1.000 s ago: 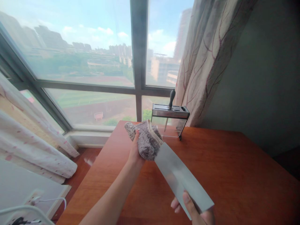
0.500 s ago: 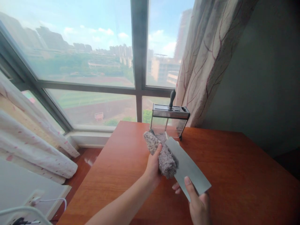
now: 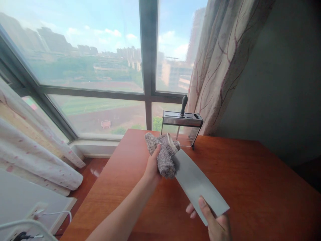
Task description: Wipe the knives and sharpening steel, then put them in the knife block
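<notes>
Bunched in my left hand (image 3: pixel 153 164) is a fuzzy grey cloth (image 3: pixel 166 164) with a pale edge strip, my thumb lying over it. The cloth meets the far-left end of a flat grey rectangular panel (image 3: pixel 198 182), which slants down toward me above the table. My right hand (image 3: pixel 213 217) grips the panel's near end, thumb on its upper face and fingertips showing at the left edge. I cannot tell whether the panel is metal or glass.
Behind the cloth, a clear-sided box (image 3: pixel 184 125) with a metallic top and an upright dark handle stands on the wooden table (image 3: pixel 245 174). Windows (image 3: pixel 100 67) and a curtain (image 3: pixel 220 60) lie beyond. A wall socket with cables (image 3: pixel 37 214) is at lower left.
My left hand and the cloth have moved left and slightly up along the panel, uncovering more of its far end. My right hand and the panel have shifted slightly down and right.
</notes>
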